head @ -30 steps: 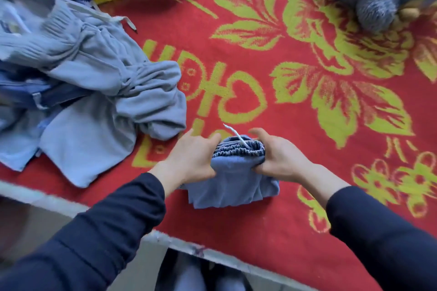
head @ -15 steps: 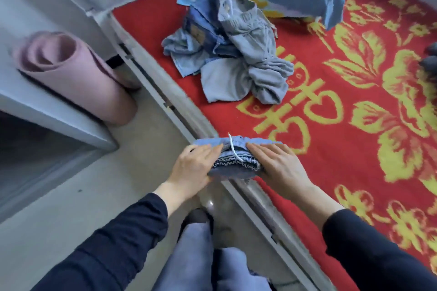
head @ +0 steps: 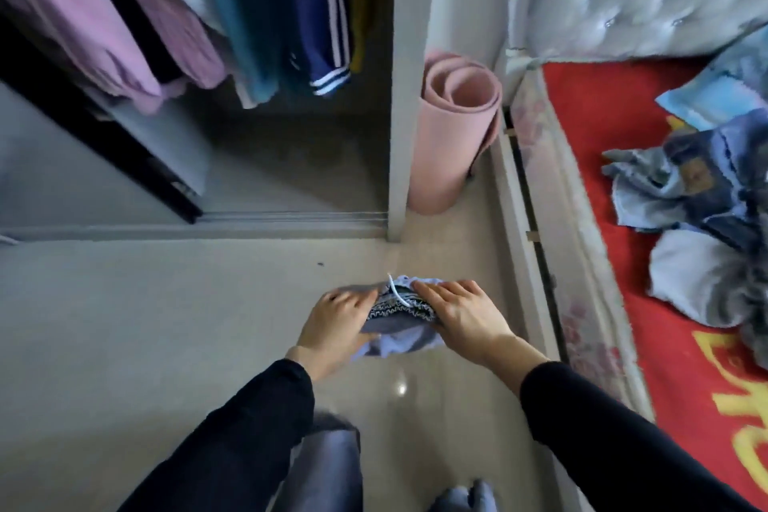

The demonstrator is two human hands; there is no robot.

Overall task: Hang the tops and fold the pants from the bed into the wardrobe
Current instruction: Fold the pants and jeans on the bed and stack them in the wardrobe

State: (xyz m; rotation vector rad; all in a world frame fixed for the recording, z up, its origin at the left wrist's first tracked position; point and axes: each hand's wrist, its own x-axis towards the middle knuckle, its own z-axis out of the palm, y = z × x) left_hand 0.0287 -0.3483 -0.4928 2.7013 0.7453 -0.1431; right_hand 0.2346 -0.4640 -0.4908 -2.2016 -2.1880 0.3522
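The folded pants (head: pixel 395 335), a blue-grey bundle with a gathered elastic waistband and a white drawstring (head: pixel 396 292), are held in the air above the floor (head: pixel 166 324), in front of the open wardrobe (head: pixel 400 96). The left hand (head: pixel 332 324) and right hand (head: pixel 461 312) clamp the bundle from either side, with the fingers (head: pixel 440 289) laid over the top and grasping the cloth. The thumbs are hidden underneath.

The step in hand looks like carrying the fold to a resting place inside the wardrobe. To do it well, even pressure from both sides should stop the layers from sliding apart. The loose lower edge sagging beneath the left hand wants support from below. The bundle should go down flat, waistband level, and the hands should slide out sideways rather than lift.

Inside, the wardrobe base (head: pixel 291 162) lies beneath hanging clothes: a pink top (head: pixel 70 12), a teal garment (head: pixel 249 46) and a navy jacket with white stripes (head: pixel 320 21). Their hems hang low and may brush the bundle on the way in. The sliding-door track (head: pixel 291 216) forms a low lip to clear. A rolled pink mat (head: pixel 453 129) stands just beside the wardrobe's side panel, between it and the bed (head: pixel 582 220). On the red blanket (head: pixel 602 137) a heap of clothes (head: pixel 698 195) is not yet sorted.
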